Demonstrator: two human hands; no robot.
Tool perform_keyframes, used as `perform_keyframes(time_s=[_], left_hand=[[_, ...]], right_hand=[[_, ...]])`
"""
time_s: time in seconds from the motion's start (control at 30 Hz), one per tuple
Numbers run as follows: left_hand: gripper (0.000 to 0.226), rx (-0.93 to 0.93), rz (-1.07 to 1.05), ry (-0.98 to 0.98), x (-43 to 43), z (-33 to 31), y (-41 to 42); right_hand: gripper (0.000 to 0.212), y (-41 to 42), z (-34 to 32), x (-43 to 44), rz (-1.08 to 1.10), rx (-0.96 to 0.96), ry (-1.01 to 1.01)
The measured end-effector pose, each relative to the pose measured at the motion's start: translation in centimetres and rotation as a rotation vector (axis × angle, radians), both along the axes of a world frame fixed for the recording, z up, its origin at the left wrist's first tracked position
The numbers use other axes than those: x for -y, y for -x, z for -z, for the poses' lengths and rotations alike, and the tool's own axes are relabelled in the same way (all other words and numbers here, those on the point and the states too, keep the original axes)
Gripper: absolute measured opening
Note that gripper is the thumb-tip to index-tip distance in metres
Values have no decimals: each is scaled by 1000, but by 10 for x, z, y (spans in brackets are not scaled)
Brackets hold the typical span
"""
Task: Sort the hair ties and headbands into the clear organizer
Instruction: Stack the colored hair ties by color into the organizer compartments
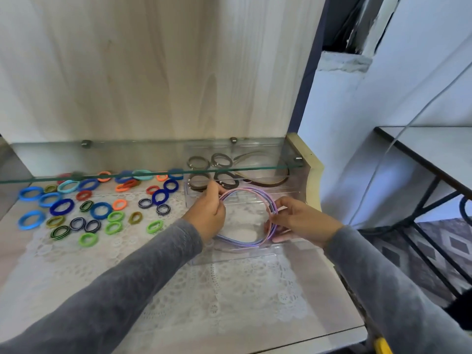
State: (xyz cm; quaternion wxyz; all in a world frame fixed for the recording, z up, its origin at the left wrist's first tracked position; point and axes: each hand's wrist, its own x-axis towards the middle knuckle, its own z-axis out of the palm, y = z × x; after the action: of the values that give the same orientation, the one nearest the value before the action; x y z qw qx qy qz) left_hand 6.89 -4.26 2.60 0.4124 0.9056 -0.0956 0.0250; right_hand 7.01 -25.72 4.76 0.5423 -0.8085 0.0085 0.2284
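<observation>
A lace cloth (229, 290) covers the counter, with the clear organizer (255, 256) at its right end. A bundle of pink, purple and blue headbands (245, 191) sits in the organizer's near compartment. The left hand (208, 213) pinches the bundle's left side and the right hand (298, 218) grips its right side. Brown hair ties (199, 181) lie in the far compartment, and colourful hair ties (61, 206) are scattered on the cloth to the left.

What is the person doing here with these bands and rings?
A person holds a bundle of pastel headbands with the left hand and the right hand, over the front part of the clear organizer. At its rear lie brown hair ties and a brown headband. Many coloured hair ties lie loose on the lace cloth.
</observation>
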Motion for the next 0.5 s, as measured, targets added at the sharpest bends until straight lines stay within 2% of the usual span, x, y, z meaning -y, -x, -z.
perform_keyframes(time_s=[0.17,0.3,0.5], left_hand=[[24,50,5,-180,-4,4,-3],[28,89,23,-283,-5,2,-2],[35,20,46,-350,-4,-4,-2]], right_hand=[[10,-5,4,-6,23,12,184],[7,-6,4,-8,1,117,407],[13,-4,1,-12,-31,189,556]])
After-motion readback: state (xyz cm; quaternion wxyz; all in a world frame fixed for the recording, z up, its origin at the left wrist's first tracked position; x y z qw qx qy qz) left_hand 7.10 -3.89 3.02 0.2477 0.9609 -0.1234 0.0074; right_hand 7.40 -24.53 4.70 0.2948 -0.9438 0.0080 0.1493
